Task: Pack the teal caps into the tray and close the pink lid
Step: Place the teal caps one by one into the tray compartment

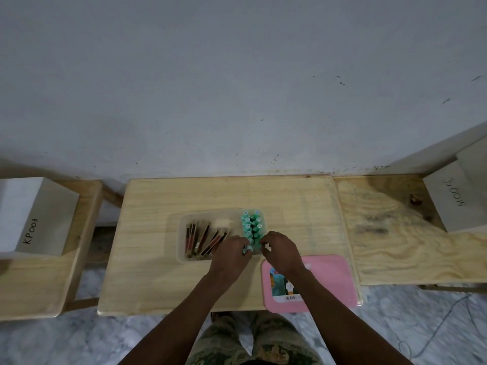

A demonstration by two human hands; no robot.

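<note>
A clear plastic tray (181,234) lies on the middle of the wooden table. At its right end several teal caps (252,224) stand upright in two rows. My left hand (231,252) is at the near end of those rows, its fingertips pinching one teal cap (247,249). My right hand (280,250) is just to the right, fingers curled at the tray's near right corner; whether it holds anything is hidden. The pink lid (326,277) lies flat on the table to the right of the tray, near the front edge, partly under my right forearm.
Brown and red flat sticks (203,239) and a pale pad fill the tray's left part. A white box marked KP003 (34,219) sits on a bench at the left, another box (448,201) at the right. The wall stands right behind the table.
</note>
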